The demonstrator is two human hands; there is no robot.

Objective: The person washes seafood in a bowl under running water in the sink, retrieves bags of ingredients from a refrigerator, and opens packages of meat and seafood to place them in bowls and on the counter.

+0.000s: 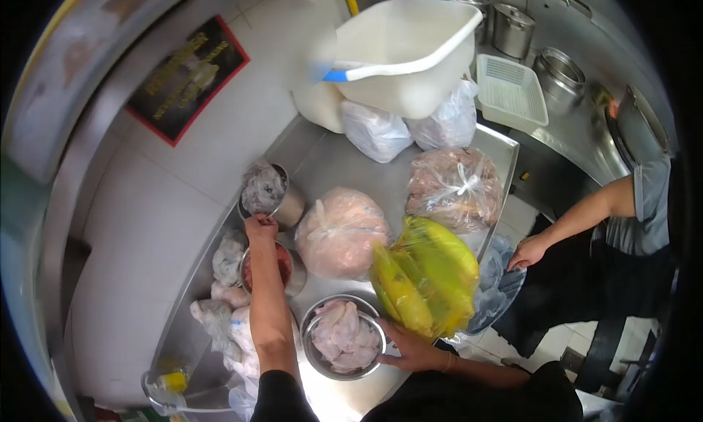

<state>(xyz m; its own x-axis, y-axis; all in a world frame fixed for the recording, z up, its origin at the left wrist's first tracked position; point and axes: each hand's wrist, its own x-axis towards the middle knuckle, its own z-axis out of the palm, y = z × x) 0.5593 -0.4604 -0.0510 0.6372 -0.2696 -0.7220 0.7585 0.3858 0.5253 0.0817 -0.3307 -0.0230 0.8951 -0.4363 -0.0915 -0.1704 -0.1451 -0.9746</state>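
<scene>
My left hand (261, 226) reaches forward, its fingers closed at the near rim of a steel pot (293, 206) that has a bunched clear plastic bag (263, 188) in its mouth. Just below that wrist stands a second steel pot (296, 273) with red meat in it, partly hidden by my forearm. My right hand (416, 350) grips the right side of a steel bowl (310, 357) with its fingers at the rim. Pale raw chicken pieces (344, 338) fill the bowl. A big bag of pinkish meat (343, 232) and yellow plastic bags (428, 275) lie close by.
A tied bag of meat (455, 188) and white bags (377, 131) sit farther back on the steel table (322, 155), below a large white tub (410, 45). Wrapped bags (220, 323) line the left edge. A co-worker's hand (529, 251) is by a grey basin (498, 294) at right.
</scene>
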